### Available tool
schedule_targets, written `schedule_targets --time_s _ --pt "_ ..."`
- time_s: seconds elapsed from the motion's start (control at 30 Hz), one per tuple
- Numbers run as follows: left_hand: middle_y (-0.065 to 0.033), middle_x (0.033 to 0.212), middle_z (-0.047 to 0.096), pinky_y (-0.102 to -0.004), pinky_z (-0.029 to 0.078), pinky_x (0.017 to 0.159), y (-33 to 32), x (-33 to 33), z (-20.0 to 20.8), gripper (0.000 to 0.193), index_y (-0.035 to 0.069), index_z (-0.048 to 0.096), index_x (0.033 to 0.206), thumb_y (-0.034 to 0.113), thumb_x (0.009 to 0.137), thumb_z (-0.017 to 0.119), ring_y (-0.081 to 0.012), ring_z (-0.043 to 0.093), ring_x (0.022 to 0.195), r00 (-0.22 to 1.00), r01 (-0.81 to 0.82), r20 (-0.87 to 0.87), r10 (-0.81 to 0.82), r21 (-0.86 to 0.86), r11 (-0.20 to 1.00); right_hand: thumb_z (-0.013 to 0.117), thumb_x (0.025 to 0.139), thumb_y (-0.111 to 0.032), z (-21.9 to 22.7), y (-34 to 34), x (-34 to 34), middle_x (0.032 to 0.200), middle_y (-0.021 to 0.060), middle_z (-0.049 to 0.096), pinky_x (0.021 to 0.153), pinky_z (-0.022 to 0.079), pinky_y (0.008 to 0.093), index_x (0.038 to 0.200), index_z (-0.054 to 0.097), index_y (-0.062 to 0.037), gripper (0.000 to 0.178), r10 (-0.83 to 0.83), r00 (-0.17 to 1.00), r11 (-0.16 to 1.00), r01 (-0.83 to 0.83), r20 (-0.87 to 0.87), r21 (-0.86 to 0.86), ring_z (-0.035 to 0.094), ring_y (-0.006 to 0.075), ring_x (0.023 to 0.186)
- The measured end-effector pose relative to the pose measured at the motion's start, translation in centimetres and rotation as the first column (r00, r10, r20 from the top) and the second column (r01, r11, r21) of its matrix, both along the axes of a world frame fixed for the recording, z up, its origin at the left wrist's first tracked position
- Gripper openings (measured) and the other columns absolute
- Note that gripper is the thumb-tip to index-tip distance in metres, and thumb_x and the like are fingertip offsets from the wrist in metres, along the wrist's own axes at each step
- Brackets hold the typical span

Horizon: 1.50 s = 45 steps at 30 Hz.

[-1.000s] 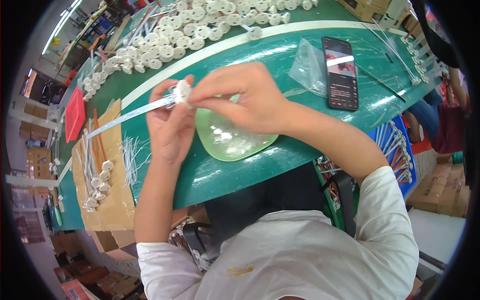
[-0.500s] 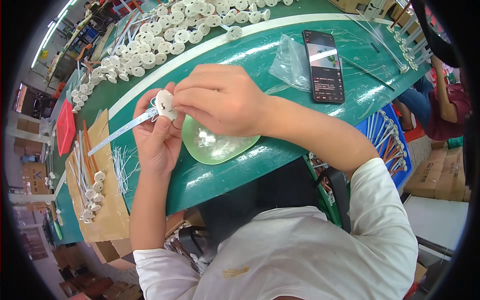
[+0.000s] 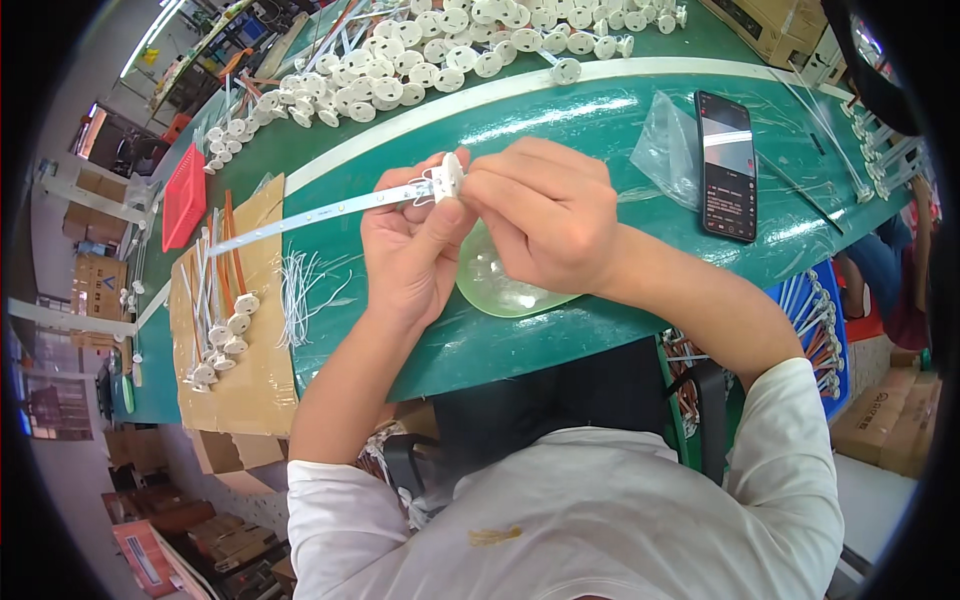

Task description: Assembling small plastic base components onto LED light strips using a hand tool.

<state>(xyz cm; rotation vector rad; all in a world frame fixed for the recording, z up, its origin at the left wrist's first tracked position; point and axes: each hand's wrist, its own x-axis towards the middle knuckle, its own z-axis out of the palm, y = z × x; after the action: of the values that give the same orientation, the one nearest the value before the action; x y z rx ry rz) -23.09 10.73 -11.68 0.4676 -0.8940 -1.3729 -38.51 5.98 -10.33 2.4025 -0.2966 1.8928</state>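
My left hand [image 3: 410, 255] is closed around a white round lamp cap [image 3: 450, 177]. A long, narrow LED strip [image 3: 325, 213] runs from the cap toward the left, and thin white wires loop where they join. The fingers of my right hand [image 3: 560, 215] are pinched together against the cap's flat face; whatever they hold is hidden. Under my hands stands a light green bowl [image 3: 500, 290], partly covered by the right hand, with shiny glints inside.
Many white lamp caps [image 3: 400, 65] are heaped at the back. Cardboard [image 3: 265, 380] on the left carries more strips, beside white wires [image 3: 297, 295] and a red basket [image 3: 184, 200]. A phone [image 3: 728, 165] and clear plastic bag [image 3: 665, 150] lie right; a blue bin [image 3: 835, 340] sits beyond the edge.
My view has shifted, so the table and hands appear farther right. The cap has turned more edge-on, and the strip lies closer to level. Both hands stay together at the cap.
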Motion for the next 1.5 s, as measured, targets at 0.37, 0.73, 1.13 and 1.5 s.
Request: schedule_targets --time_s 0.37,0.73,1.13,1.5 --pt "-0.0142 0.089 0.069 -0.0269 0.051 0.075 -1.2 4.3 4.0 0.064 -0.009 0.035 0.133 0.010 0.082 0.070 -0.0172 0.066 0.083 0.691 -0.374 0.592 0.414 -0.197 0.906 0.070 0.076 -0.001 0.3 -2.1 -1.4 0.097 0.0112 0.066 0.060 0.053 0.0272 0.097 0.065 -0.0040 0.021 -0.042 0.993 0.974 0.065 -0.109 0.215 0.064 0.0221 0.080" --pt "-0.0297 0.089 0.062 -0.0508 0.050 0.073 9.1 28.1 7.7 0.045 -0.002 0.049 0.117 0.026 0.083 0.057 -0.0467 0.060 0.085 -0.826 -0.454 0.562 -0.036 -0.627 0.633 0.070 0.078 -0.005 0.7 -2.9 -1.6 0.104 0.0108 0.064 0.062 0.053 0.0292 0.100 0.064 -0.0039 0.023 -0.102 0.972 0.987 0.126 -0.210 0.102 0.064 0.0221 0.083" --pt "-0.0190 0.090 0.066 -0.0459 0.048 0.075 -6.5 15.0 9.4 0.026 0.005 0.063 0.102 0.027 0.089 0.055 -0.0374 0.063 0.083 -0.628 -0.072 0.643 0.438 -0.608 0.791 0.071 0.076 -0.003 -0.6 -1.5 -2.2 0.067 0.0061 0.059 0.046 0.044 0.0285 0.085 0.052 -0.0028 0.021 0.007 0.989 0.954 0.039 -0.150 0.296 0.058 0.0185 0.051" --pt "-0.0151 0.088 0.068 -0.0348 0.053 0.064 -32.8 12.5 9.0 0.050 0.023 0.062 0.121 0.008 0.073 0.061 -0.0211 0.065 0.069 -0.571 -0.212 0.819 -0.065 -0.069 0.975 0.072 0.072 -0.010 -0.8 -3.3 -1.5 0.063 0.0047 0.055 0.044 0.043 0.0328 0.075 0.053 -0.0071 0.020 -0.059 0.984 0.956 0.104 -0.167 0.274 0.055 0.0226 0.050"
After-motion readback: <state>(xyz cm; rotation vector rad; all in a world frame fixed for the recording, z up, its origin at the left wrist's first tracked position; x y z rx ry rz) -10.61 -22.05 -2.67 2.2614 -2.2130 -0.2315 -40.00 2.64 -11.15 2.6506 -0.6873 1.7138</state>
